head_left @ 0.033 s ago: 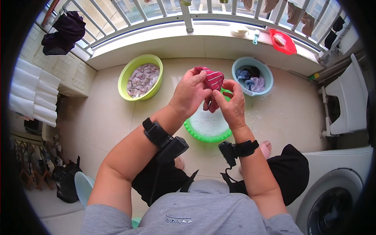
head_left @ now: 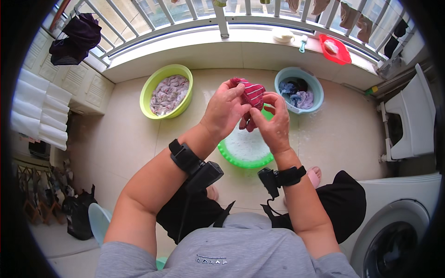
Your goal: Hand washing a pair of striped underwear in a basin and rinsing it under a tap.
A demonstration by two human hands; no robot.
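A tiled balcony floor (head_left: pixel 116 139) runs to a white railing (head_left: pixel 222 21); a washing machine (head_left: pixel 398 231) sits at the right; a round green basin (head_left: pixel 245 150) holds foamy water; above it, the left hand (head_left: pixel 225 109) and right hand (head_left: pixel 273 123), both raised, pinch a crumpled red striped cloth (head_left: pixel 252 95); a lime basin (head_left: pixel 168 91) and blue basin (head_left: pixel 299 90) hold soft laundry.
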